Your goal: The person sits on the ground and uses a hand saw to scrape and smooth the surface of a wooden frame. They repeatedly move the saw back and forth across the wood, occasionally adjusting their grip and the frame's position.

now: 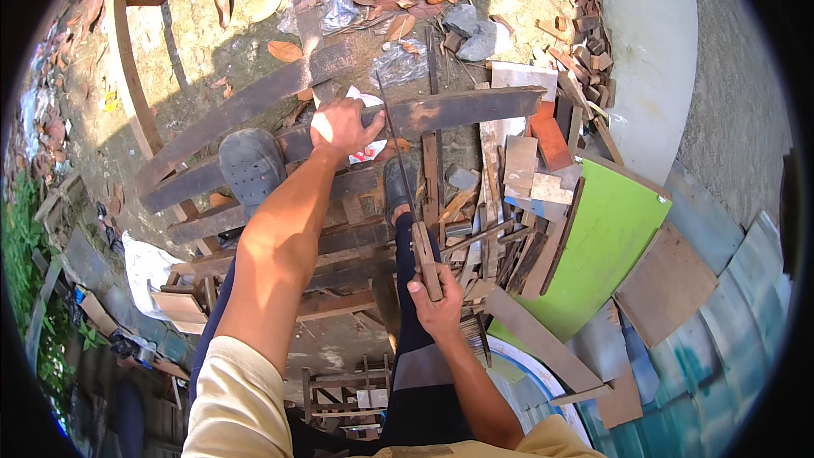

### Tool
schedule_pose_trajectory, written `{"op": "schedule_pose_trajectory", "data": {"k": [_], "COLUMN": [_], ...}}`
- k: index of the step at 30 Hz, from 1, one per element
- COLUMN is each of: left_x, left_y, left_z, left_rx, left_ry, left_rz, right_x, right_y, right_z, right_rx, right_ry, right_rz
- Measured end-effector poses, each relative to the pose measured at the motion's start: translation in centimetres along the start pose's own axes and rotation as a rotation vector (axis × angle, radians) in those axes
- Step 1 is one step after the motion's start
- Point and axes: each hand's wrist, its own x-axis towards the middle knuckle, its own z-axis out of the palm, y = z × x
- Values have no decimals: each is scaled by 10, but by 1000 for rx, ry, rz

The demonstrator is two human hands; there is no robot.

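Observation:
A dark, weathered wooden plank [462, 110] stretches across in front of me over other boards. My left hand [339, 127] is closed over it, thumb toward the right. In my right hand [439, 301] is a handsaw [409, 178], gripped by its wooden handle with the fingers wrapped round. Its narrow blade points away from me and crosses the plank just right of my left hand. Whether the teeth are in the wood cannot be made out. My left foot, in a dark clog [253, 165], rests on the boards. A crumpled white and red wrapper [366, 151] shows beside my left hand.
Slatted boards [339, 242] lie beneath the plank. To the right are scrap wood pieces [519, 161], a green panel [606, 237] and a pale sheet [649, 68]. Dry leaves [398, 4] and plastic litter the ground ahead. A white sack [151, 276] lies at left.

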Motion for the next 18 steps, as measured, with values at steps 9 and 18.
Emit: {"op": "schedule_pose_trajectory", "data": {"k": [9,18], "left_x": [3,2], "left_y": [0,-4], "left_z": [3,5], "left_rx": [8,10], "left_ry": [15,8], "left_rz": [32,-19], "right_x": [9,26], "right_y": [27,21], "right_z": [12,9], "right_rx": [-2,-70], "right_ry": [149,166], "right_rz": [-111,-332]}}
